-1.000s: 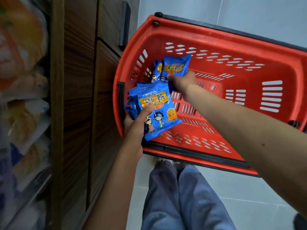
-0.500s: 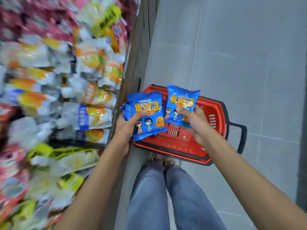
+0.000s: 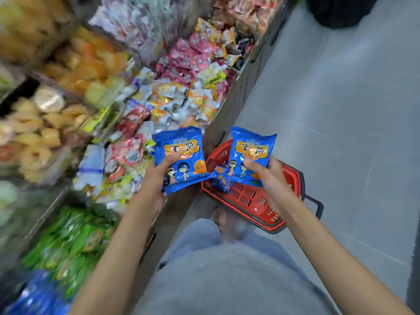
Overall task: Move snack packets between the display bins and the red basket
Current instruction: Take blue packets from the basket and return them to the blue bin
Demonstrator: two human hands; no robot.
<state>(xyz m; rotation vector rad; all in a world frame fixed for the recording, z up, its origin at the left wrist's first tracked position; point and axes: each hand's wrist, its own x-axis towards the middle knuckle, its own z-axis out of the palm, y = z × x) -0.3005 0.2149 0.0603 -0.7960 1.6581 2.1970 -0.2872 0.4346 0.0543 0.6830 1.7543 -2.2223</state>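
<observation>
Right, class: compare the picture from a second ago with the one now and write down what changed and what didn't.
Both hands rose out of the red basket to beside the display bins: the left hand still grips the blue stack, the right hand the other blue packets. Nothing was let go; the basket stayed on the floor.

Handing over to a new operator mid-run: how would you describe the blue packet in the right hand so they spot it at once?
Find the red basket on the grey floor beside the display bins. In front of it the right hand grips a blue snack packet, held upright. The matching packets in the left hand sit nearer the bins; this one is farthest right.
</observation>
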